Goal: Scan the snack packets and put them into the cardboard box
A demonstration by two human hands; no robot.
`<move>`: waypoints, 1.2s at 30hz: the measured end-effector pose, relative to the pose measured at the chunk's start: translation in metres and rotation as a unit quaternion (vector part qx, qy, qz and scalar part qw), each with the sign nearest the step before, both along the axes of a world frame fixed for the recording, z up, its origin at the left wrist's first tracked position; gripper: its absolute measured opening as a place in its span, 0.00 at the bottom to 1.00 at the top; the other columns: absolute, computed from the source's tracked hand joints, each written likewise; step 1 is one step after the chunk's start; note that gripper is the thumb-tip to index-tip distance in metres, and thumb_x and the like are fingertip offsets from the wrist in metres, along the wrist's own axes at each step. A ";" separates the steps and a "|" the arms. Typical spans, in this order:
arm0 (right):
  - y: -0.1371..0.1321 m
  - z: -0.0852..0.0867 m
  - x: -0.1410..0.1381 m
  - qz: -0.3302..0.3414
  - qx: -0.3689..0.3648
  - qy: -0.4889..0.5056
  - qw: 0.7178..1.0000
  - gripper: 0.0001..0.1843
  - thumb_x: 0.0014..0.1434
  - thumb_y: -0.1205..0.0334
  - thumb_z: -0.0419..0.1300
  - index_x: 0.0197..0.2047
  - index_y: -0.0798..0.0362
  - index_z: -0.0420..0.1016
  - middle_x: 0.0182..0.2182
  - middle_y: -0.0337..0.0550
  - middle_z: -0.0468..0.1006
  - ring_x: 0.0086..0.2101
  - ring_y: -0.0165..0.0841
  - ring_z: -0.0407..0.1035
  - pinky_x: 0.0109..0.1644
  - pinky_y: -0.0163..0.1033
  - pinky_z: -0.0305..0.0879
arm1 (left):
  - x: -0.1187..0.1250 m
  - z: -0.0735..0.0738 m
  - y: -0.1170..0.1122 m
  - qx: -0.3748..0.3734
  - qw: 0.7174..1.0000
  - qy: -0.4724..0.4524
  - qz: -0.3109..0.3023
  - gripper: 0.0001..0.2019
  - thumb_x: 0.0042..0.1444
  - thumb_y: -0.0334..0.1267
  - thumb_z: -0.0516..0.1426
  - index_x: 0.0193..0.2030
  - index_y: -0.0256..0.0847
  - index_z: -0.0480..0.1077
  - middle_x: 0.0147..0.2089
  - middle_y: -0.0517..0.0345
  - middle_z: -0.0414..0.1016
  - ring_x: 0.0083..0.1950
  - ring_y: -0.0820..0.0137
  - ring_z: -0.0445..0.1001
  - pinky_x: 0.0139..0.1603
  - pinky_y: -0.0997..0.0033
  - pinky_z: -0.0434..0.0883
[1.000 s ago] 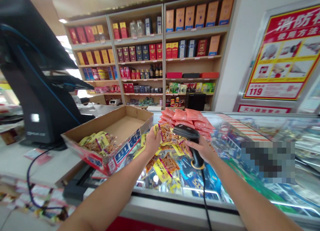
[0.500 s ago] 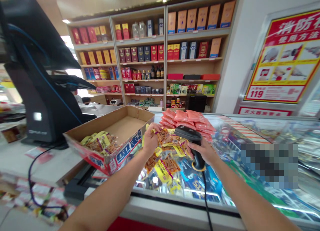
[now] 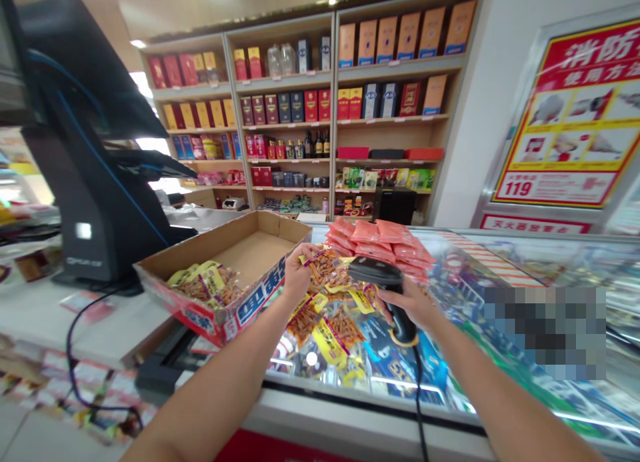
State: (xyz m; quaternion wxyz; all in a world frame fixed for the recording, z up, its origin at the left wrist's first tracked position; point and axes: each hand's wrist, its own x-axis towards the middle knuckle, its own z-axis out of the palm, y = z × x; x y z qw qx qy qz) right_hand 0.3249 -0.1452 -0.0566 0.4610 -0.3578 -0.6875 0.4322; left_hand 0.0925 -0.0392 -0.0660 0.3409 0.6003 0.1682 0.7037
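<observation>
A black barcode scanner with a cable is gripped by my right hand, its head tilted toward the snacks on the left. My left hand pinches a snack packet, yellow and purple with brown sticks showing through clear film. Below both hands, more yellow snack packets lie in a loose heap on the glass counter. At the left, an open cardboard box holds several of the same packets in its near end. The scanner hides part of the heap.
Orange-pink packets are stacked behind the scanner. A black checkout terminal stands at the left, its cable hanging over the counter edge. The glass display counter spreads to the right. Shelves of boxed goods line the back.
My left hand has shifted slightly left with the snack packet, which now lies flatter and shows more of its face. The scanner stays almost in place; the whole view has moved a little.
</observation>
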 end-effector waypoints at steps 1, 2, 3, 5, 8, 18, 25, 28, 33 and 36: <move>0.000 0.000 0.000 0.000 0.001 -0.001 1.000 0.20 0.53 0.42 0.64 0.30 0.52 0.73 0.13 0.37 0.71 0.12 0.30 0.61 0.18 0.36 0.55 | 0.000 0.000 -0.001 0.000 1.000 0.003 0.000 0.05 0.40 0.28 0.55 0.24 0.41 0.62 0.36 0.58 0.72 0.46 0.64 0.76 0.53 0.60 0.70; 0.000 0.000 0.000 0.000 0.001 -0.003 1.000 0.20 0.53 0.43 0.64 0.31 0.52 0.73 0.13 0.37 0.71 0.12 0.30 0.61 0.18 0.36 0.55 | 0.000 0.000 -0.001 0.001 1.000 0.006 0.002 0.05 0.40 0.28 0.55 0.24 0.41 0.62 0.36 0.58 0.72 0.45 0.64 0.76 0.53 0.60 0.70; 0.001 0.000 0.000 0.000 0.000 -0.003 1.000 0.19 0.54 0.43 0.64 0.32 0.53 0.74 0.13 0.37 0.71 0.12 0.30 0.62 0.18 0.36 0.55 | 0.000 0.000 -0.001 0.002 1.000 0.008 0.009 0.05 0.39 0.28 0.55 0.24 0.41 0.62 0.35 0.58 0.72 0.45 0.64 0.75 0.53 0.60 0.70; 0.001 -0.001 0.001 -0.001 -0.003 -0.001 1.000 0.18 0.54 0.45 0.64 0.32 0.53 0.74 0.13 0.38 0.71 0.12 0.30 0.62 0.18 0.35 0.56 | -0.001 -0.001 -0.001 0.003 1.000 0.012 0.023 0.05 0.39 0.27 0.54 0.24 0.41 0.62 0.35 0.58 0.72 0.45 0.65 0.75 0.52 0.62 0.70; 0.002 -0.001 0.001 0.001 -0.008 0.003 1.000 0.19 0.54 0.46 0.64 0.37 0.55 0.75 0.13 0.37 0.71 0.12 0.30 0.62 0.17 0.35 0.56 | -0.001 -0.001 -0.001 0.008 1.000 0.007 0.016 0.06 0.38 0.27 0.53 0.24 0.41 0.63 0.35 0.58 0.72 0.45 0.65 0.75 0.51 0.62 0.70; 0.003 -0.004 0.002 -0.008 -0.002 0.002 1.000 0.20 0.54 0.44 0.64 0.26 0.53 0.69 0.15 0.38 0.71 0.14 0.30 0.63 0.18 0.35 0.58 | -0.003 -0.002 -0.001 0.012 0.995 0.038 0.096 0.07 0.38 0.26 0.51 0.24 0.41 0.65 0.36 0.56 0.74 0.46 0.64 0.75 0.53 0.61 0.69; 0.000 -0.002 -0.001 -0.014 -0.004 0.030 0.999 0.20 0.53 0.45 0.66 0.25 0.54 0.69 0.16 0.38 0.71 0.13 0.29 0.63 0.18 0.35 0.59 | -0.002 -0.013 0.011 -0.017 0.951 0.249 0.182 0.18 0.40 0.20 0.48 0.30 0.40 0.74 0.46 0.54 0.75 0.53 0.66 0.73 0.61 0.59 0.67; 0.000 -0.001 -0.001 -0.010 -0.006 0.030 0.999 0.20 0.53 0.46 0.66 0.26 0.54 0.69 0.16 0.38 0.71 0.14 0.28 0.63 0.17 0.34 0.59 | -0.007 -0.009 0.004 -0.029 0.886 0.422 0.189 0.23 0.39 0.18 0.50 0.38 0.39 0.78 0.56 0.49 0.73 0.60 0.61 0.71 0.64 0.57 0.65; -0.001 0.001 -0.003 -0.006 -0.005 0.037 0.999 0.20 0.53 0.47 0.66 0.24 0.54 0.69 0.16 0.38 0.70 0.13 0.28 0.63 0.17 0.34 0.59 | -0.036 0.037 -0.032 0.005 0.781 0.586 0.215 0.29 0.43 0.21 0.56 0.54 0.43 0.76 0.65 0.47 0.69 0.64 0.56 0.69 0.66 0.59 0.65; -0.001 0.001 -0.004 -0.007 -0.004 0.043 0.999 0.18 0.54 0.48 0.65 0.25 0.54 0.69 0.15 0.37 0.70 0.13 0.28 0.63 0.17 0.34 0.59 | -0.069 0.080 -0.033 0.012 0.749 0.618 0.240 0.23 0.50 0.26 0.55 0.52 0.43 0.76 0.55 0.51 0.78 0.55 0.60 0.76 0.61 0.65 0.69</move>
